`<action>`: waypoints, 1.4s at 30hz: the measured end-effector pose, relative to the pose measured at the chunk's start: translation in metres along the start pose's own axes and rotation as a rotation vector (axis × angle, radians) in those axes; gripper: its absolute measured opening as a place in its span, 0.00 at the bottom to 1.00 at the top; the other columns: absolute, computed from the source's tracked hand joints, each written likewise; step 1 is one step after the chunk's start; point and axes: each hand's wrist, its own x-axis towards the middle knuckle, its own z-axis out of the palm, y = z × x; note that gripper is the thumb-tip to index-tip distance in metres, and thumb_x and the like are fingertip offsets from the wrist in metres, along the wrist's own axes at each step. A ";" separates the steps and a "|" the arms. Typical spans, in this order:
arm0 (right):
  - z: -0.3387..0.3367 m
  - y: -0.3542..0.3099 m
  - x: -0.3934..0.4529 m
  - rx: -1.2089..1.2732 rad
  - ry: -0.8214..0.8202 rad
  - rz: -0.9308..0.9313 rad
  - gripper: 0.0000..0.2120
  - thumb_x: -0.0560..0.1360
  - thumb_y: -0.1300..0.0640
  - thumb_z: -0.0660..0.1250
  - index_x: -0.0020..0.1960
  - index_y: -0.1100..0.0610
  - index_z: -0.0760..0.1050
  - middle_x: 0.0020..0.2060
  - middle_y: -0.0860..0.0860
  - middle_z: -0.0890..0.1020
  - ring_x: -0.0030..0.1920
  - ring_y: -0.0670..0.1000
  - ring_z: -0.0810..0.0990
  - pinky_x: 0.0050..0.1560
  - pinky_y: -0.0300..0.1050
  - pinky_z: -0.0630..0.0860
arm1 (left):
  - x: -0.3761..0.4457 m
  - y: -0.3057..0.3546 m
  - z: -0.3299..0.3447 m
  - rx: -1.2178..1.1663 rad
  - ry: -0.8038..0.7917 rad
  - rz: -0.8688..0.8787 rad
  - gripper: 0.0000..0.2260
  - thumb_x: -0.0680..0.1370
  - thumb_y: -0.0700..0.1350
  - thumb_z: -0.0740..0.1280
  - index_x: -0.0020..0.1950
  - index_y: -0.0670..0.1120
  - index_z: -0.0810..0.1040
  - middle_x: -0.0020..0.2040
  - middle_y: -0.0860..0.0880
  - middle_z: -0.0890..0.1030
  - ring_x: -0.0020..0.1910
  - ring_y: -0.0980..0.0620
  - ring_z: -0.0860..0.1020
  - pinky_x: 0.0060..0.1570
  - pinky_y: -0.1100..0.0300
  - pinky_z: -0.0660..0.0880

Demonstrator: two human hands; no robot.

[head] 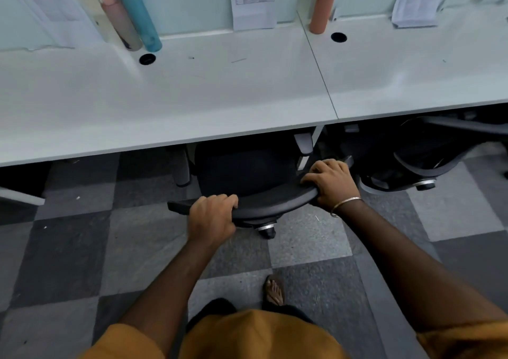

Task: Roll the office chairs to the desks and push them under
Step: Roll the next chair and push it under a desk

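Mustard-orange cloth of the person's top (pixel 255 334) fills the bottom of the view, and both bare forearms reach forward from it to the black mesh-backed office chair (pixel 247 177). On the chair's curved top rail, the left hand (pixel 211 218) curls its fingers over the left part, and the right hand (pixel 330 185), with a thin gold bangle (pixel 345 204) on its wrist, wraps the right end. Most of the seat already sits beneath the front edge of the long white table (pixel 170 103), so the step in hand appears to be the last push under. Next calls for a straight shove forward, probably short. A grey table leg (pixel 303 149) stands just right of the seat, and a second black chair (pixel 423 160) is tucked under further right, so that side is tight. Left of the chair, grey checkered carpet (pixel 82 221) lies open.
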 end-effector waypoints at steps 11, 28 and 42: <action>-0.005 0.012 0.056 -0.014 0.065 0.110 0.18 0.62 0.52 0.76 0.52 0.42 0.84 0.46 0.47 0.77 0.49 0.56 0.75 0.58 0.53 0.68 | 0.090 -0.027 -0.010 0.062 0.026 0.081 0.13 0.62 0.44 0.77 0.38 0.55 0.75 0.30 0.55 0.72 0.27 0.50 0.72 0.31 0.59 0.57; -0.023 0.029 0.151 0.044 0.041 0.201 0.19 0.62 0.54 0.77 0.53 0.44 0.85 0.49 0.49 0.78 0.54 0.59 0.75 0.59 0.55 0.68 | 0.212 -0.067 -0.015 0.057 0.026 0.203 0.16 0.59 0.42 0.75 0.42 0.52 0.76 0.35 0.53 0.76 0.33 0.45 0.77 0.34 0.57 0.65; -0.024 0.073 0.163 0.071 0.082 0.141 0.16 0.63 0.58 0.78 0.51 0.48 0.86 0.54 0.54 0.80 0.59 0.62 0.76 0.67 0.58 0.69 | 0.225 -0.037 -0.015 0.018 -0.005 0.168 0.17 0.65 0.51 0.76 0.52 0.56 0.78 0.43 0.55 0.81 0.42 0.48 0.80 0.43 0.55 0.72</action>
